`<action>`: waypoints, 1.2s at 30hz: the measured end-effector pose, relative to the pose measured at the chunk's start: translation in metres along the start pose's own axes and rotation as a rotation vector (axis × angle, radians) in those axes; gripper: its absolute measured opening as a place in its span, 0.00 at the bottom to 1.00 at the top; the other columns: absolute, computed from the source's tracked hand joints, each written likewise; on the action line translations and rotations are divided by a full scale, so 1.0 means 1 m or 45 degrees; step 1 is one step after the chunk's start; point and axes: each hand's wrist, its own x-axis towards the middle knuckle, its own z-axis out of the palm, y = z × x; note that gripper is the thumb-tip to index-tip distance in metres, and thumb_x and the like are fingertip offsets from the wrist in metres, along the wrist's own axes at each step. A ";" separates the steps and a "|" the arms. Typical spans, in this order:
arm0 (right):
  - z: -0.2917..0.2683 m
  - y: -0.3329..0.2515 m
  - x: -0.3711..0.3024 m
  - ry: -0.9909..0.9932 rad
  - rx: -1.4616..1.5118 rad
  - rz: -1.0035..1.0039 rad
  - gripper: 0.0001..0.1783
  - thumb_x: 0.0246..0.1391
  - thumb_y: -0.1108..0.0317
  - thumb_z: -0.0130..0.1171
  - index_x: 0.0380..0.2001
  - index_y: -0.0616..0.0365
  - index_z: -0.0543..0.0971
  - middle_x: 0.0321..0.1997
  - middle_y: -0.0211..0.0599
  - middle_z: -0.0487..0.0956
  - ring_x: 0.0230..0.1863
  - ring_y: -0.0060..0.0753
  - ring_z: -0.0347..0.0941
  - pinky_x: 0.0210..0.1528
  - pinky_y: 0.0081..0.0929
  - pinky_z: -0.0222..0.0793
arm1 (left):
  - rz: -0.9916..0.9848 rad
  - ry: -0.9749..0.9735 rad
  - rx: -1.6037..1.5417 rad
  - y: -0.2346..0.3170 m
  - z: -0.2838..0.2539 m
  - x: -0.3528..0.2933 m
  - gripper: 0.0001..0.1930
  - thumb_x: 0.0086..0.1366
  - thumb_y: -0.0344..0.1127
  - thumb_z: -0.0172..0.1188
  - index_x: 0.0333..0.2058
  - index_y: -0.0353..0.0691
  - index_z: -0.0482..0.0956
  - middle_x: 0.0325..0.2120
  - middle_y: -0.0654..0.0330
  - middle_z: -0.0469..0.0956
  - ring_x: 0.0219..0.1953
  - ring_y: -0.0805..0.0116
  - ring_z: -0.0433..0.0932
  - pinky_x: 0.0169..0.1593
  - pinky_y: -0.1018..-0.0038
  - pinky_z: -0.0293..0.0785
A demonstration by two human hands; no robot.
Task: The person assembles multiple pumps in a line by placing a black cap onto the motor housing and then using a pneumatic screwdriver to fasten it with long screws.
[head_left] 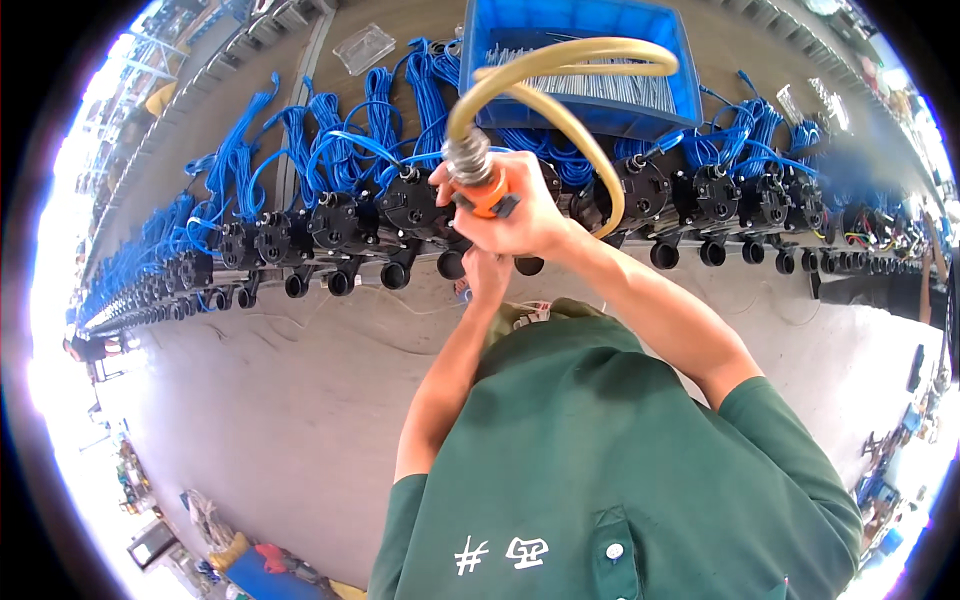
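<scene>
Dozens of black pump units (640,190) with blue cables line the tabletop (300,400) from edge to edge.
Behind them at the far edge sits a blue bin (585,60). The right hand (515,205) is clenched around an orange air tool (480,185); its yellow hose (560,75) loops up over the bin and could snag there. The left hand (487,272), just beneath, is mostly hidden, so its grip cannot be told.

Right hand (515,205) fisted in a grip above left hand (487,272).
</scene>
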 end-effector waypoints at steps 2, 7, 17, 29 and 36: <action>-0.001 0.000 0.003 0.002 0.035 0.055 0.15 0.40 0.77 0.60 0.36 0.62 0.81 0.30 0.35 0.82 0.31 0.27 0.79 0.39 0.26 0.76 | 0.055 0.010 -0.002 0.008 -0.007 0.006 0.17 0.58 0.40 0.64 0.46 0.42 0.79 0.34 0.44 0.82 0.36 0.46 0.82 0.40 0.55 0.76; -0.001 -0.017 -0.003 0.191 0.386 0.144 0.13 0.45 0.74 0.59 0.37 0.65 0.79 0.32 0.38 0.80 0.30 0.24 0.77 0.35 0.24 0.74 | -0.336 -0.563 -0.111 0.046 -0.082 0.029 0.14 0.60 0.40 0.65 0.40 0.37 0.81 0.33 0.45 0.83 0.33 0.47 0.82 0.39 0.59 0.76; -0.065 -0.042 -0.019 0.593 -0.103 0.142 0.14 0.44 0.85 0.59 0.36 0.64 0.73 0.28 0.46 0.75 0.24 0.32 0.75 0.25 0.27 0.76 | 0.791 -1.630 0.170 0.130 -0.060 0.322 0.10 0.58 0.35 0.63 0.34 0.35 0.84 0.30 0.49 0.82 0.35 0.51 0.82 0.38 0.60 0.77; -0.046 -0.039 0.010 1.221 -0.041 0.292 0.13 0.40 0.85 0.60 0.34 0.68 0.76 0.28 0.45 0.78 0.21 0.35 0.78 0.27 0.31 0.79 | 1.401 -2.279 -0.075 0.030 0.096 0.260 0.05 0.54 0.25 0.58 0.31 0.37 0.80 0.31 0.51 0.82 0.39 0.49 0.81 0.41 0.58 0.78; -0.055 -0.032 0.030 1.263 -0.235 0.427 0.13 0.56 0.78 0.59 0.42 0.57 0.69 0.33 0.39 0.72 0.24 0.30 0.72 0.30 0.31 0.74 | 1.370 -2.352 -0.067 0.042 0.082 0.266 0.05 0.57 0.31 0.58 0.27 0.38 0.80 0.26 0.49 0.81 0.35 0.48 0.82 0.37 0.58 0.78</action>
